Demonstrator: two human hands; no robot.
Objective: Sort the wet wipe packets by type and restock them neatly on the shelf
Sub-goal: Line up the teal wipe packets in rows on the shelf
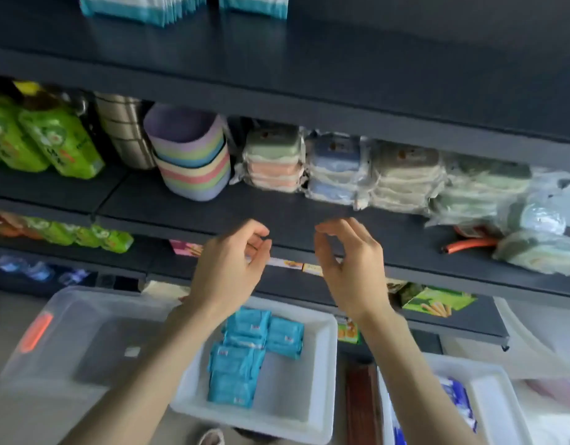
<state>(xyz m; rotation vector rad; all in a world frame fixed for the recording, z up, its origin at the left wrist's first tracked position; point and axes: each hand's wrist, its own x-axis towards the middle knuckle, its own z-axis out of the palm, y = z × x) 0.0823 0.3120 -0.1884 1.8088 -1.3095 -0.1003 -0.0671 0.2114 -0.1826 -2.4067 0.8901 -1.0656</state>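
Several teal wet wipe packets [245,351] lie in a white tray [319,380] on the floor below me. A second white tray [492,399] at the lower right holds blue and white packets [457,396]. On the top dark shelf [341,59] stand white packets with teal bands [142,8]. My left hand [229,268] and my right hand [351,264] hover side by side in front of the middle shelf edge [293,226], fingers loosely curled and apart, holding nothing.
The middle shelf carries green pouches [52,139], a steel container [126,126], stacked pastel bowls [190,155] and wrapped lunch boxes [341,168]. A clear plastic bin with an orange latch [36,332] stands at the lower left. Snack boxes [438,300] sit on a lower shelf.
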